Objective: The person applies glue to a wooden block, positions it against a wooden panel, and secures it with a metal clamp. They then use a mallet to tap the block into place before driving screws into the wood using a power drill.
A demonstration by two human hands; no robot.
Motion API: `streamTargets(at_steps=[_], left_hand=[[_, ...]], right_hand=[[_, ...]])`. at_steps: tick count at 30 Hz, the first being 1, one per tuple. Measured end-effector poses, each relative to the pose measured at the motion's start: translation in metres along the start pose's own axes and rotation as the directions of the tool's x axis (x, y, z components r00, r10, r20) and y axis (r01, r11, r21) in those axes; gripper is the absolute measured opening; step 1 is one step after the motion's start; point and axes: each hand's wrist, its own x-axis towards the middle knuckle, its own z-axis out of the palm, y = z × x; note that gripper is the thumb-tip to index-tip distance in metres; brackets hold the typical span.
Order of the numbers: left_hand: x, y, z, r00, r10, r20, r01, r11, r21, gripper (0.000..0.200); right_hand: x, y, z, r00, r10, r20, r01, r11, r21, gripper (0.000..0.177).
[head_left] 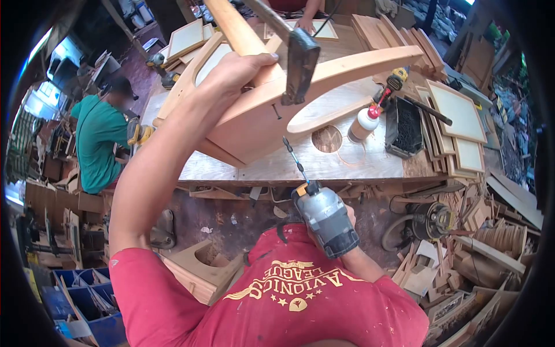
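Note:
My left hand (pixel 245 66) is closed around a light wooden bar of a chair-like frame (pixel 243 136), thumb across the top. Below my fingers, a screw (pixel 276 111) sticks out of the frame's side panel. A hammer (pixel 302 61) with a dark head overlaps the frame's curved rail; its handle runs out of view at the top. My right hand (pixel 350 215), mostly hidden behind the tool, grips a grey cordless drill (pixel 326 217). The drill's long bit (pixel 293 155) points up toward the frame, its tip apart from the screw in this view.
On the workbench (pixel 272 170) stand a white glue bottle (pixel 363 127), a black tray of screws (pixel 404 130) and a yellow drill (pixel 395 81). Panels (pixel 457 113) are stacked at right. A person in green (pixel 101 139) is at left; another person's hand (pixel 305 23) is across the bench.

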Motion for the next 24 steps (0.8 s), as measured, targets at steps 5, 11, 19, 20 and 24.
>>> streamTargets(at_steps=[5, 11, 19, 20, 24], left_hand=[[0.002, -0.002, -0.001, 1.0, -0.012, -0.004, 0.012, 1.0, 0.017, 0.041], [0.004, 0.027, 0.01, 0.989, -0.103, -0.106, 0.106, 0.994, 0.027, 0.031], [0.038, -0.004, -0.012, 0.999, 0.001, -0.048, -0.001, 1.0, -0.003, 0.038], [0.044, 0.0, -0.013, 0.998, 0.002, -0.056, 0.0, 0.999, 0.045, 0.039], [0.087, 0.005, -0.03, 0.979, -0.017, -0.205, 0.048, 0.988, 0.145, 0.055]], right_hand=[[0.001, 0.016, 0.009, 0.991, 0.049, -0.128, 0.026, 0.85, 0.527, 0.052], [-0.003, 0.021, 0.014, 0.986, 0.026, -0.165, 0.057, 0.878, 0.476, 0.055], [0.007, 0.021, 0.025, 0.968, -0.055, -0.244, 0.135, 0.936, 0.324, 0.053], [0.007, 0.022, 0.024, 0.965, -0.073, -0.25, 0.151, 0.939, 0.308, 0.054], [0.002, 0.023, 0.023, 0.954, -0.132, -0.271, 0.189, 0.961, 0.201, 0.056]])
